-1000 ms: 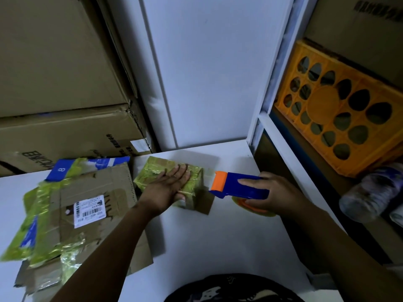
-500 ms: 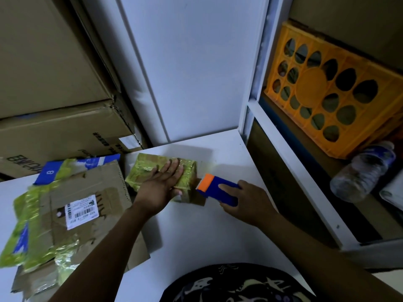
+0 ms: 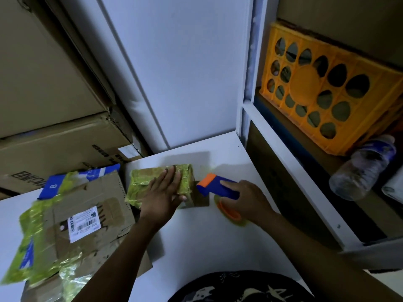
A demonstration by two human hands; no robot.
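A small cardboard box (image 3: 141,184) wrapped in yellow-green tape lies on the white table (image 3: 207,243). My left hand (image 3: 162,196) lies flat on top of it, fingers straight, pressing it down. My right hand (image 3: 246,203) grips a blue and orange tape dispenser (image 3: 218,186). Its orange front end sits at the box's right side, where a strip of tape runs down to the table. The dispenser's roll is partly hidden under my right hand.
Flattened cardboard (image 3: 87,221) with a shipping label and yellow-green tape lies at the left. Big cartons (image 3: 54,138) are stacked behind it. A shelf at the right holds an orange crate (image 3: 327,94) and a plastic bottle (image 3: 366,166).
My right hand brought the dispenser left against the box's right side, then drew it slightly back to the right. My left hand stayed flat on the box.
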